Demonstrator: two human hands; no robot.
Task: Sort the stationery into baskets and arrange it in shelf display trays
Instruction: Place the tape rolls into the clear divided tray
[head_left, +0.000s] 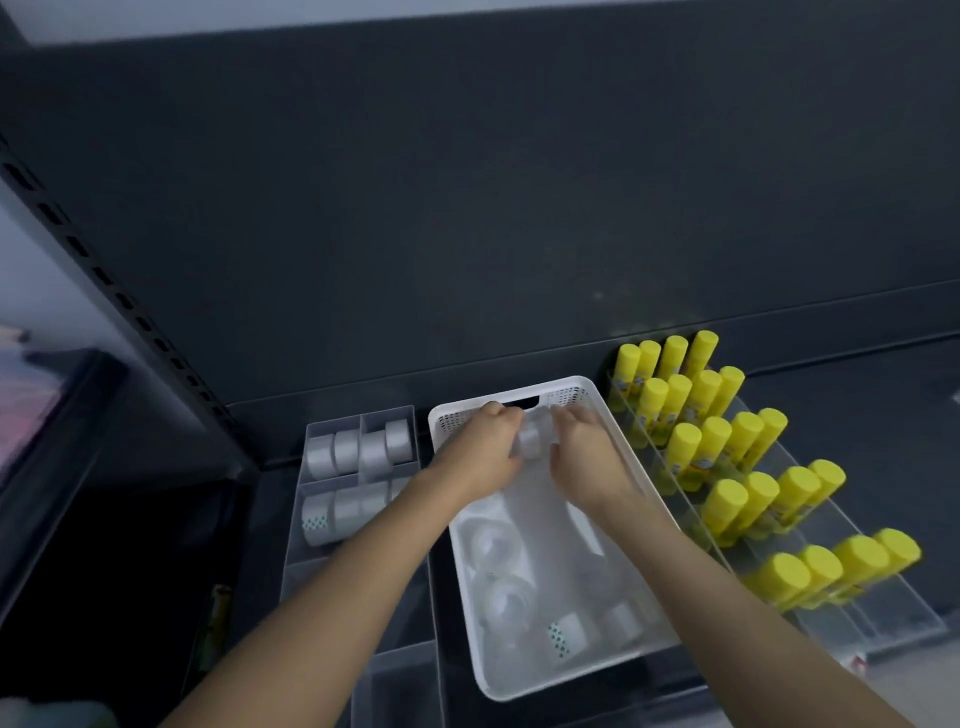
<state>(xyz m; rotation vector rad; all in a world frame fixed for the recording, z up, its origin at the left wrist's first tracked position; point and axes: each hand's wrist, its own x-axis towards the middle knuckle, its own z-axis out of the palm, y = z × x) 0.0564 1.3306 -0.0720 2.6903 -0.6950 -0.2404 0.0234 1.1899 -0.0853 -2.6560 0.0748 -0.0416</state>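
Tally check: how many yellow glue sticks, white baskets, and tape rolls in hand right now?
Yellow glue sticks: 20
White basket: 1
Tape roll held between left hand and right hand: 1
Total: 22

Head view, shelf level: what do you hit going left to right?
Clear divided tray holding tape rolls → white basket, both hands over its far end → clear stepped rack of yellow glue sticks.

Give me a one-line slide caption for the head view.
Both hands gather tape rolls over the white basket.
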